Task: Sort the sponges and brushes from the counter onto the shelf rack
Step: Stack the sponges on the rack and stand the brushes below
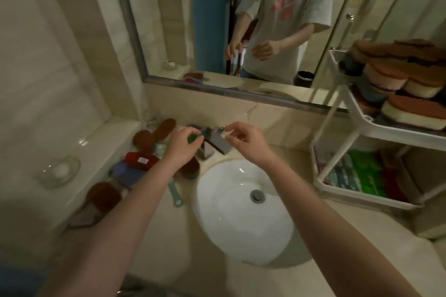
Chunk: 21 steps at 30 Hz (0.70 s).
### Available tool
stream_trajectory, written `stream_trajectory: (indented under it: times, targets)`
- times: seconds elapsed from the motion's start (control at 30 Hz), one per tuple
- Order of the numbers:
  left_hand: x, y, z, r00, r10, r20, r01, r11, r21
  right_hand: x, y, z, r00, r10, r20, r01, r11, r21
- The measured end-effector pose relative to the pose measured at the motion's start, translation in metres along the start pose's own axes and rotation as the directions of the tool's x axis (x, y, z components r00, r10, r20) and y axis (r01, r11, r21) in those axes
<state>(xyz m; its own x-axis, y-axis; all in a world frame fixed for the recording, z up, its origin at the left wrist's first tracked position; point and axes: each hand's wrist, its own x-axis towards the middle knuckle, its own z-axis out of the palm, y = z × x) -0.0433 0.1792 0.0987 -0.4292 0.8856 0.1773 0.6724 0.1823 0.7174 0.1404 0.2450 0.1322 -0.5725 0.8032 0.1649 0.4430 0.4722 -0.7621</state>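
While a small green thing (193, 138) is pinched by the left hand (182, 144) near the counter's (173, 236) back edge, the right hand (243, 138) is kept spread. If pinched loosely, it could be dropped into the sink (241, 212) before the shelf rack (376, 128) is reached.

The sink (241, 212) is set into the bench (183, 236), with the tap (212, 146) behind it at the wall. The mirror (217, 19) is mounted above the tap. The sponges and brushes (137, 159) are heaped on the bench left of the sink, and a glass dish (59, 171) is placed further left on a ledge. The shelf rack (362, 128) is stood right of the sink, with sponges stacked on its upper tier and more items laid in the tier below.
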Motion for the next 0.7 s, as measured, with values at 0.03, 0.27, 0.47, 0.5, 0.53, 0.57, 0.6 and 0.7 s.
stream_trajectory:
  times: [0.03, 0.27, 0.47, 0.5, 0.53, 0.57, 0.6, 0.7]
  targets:
    - [-0.003, -0.017, -0.009, 0.998, -0.05, 0.033, 0.05, 0.999, 0.02, 0.005, -0.002, 0.017, 1.0, 0.01, 0.018, -0.01, 1.0, -0.006]
    - [-0.023, -0.125, -0.059, 0.946, -0.323, 0.039, 0.32, 0.945, 0.07, 0.034, -0.011, 0.117, 0.981, 0.086, 0.172, -0.074, 0.994, -0.075]
    - [-0.044, -0.183, -0.083, 0.883, -0.469, 0.029, 0.467, 0.883, 0.04, 0.055, -0.002, 0.178, 0.934, 0.187, 0.303, -0.107, 0.959, -0.261]
    - [-0.045, -0.189, -0.084, 0.874, -0.484, 0.039, 0.482, 0.875, 0.053, 0.058, 0.0, 0.187, 0.925, 0.193, 0.328, -0.094, 0.951, -0.295]
    - [-0.047, -0.194, -0.085, 0.865, -0.498, 0.054, 0.494, 0.867, 0.071, 0.061, 0.0, 0.195, 0.916, 0.202, 0.346, -0.088, 0.944, -0.318]
    - [-0.047, -0.2, -0.084, 0.86, -0.507, 0.064, 0.501, 0.861, 0.091, 0.064, 0.003, 0.204, 0.911, 0.207, 0.357, -0.088, 0.942, -0.323]
    - [-0.047, -0.205, -0.083, 0.857, -0.512, 0.066, 0.502, 0.856, 0.123, 0.067, 0.003, 0.213, 0.906, 0.215, 0.363, -0.09, 0.939, -0.332]
    - [-0.042, -0.212, -0.08, 0.853, -0.52, 0.036, 0.499, 0.834, 0.234, 0.081, 0.007, 0.237, 0.901, 0.203, 0.383, -0.007, 0.89, -0.457]
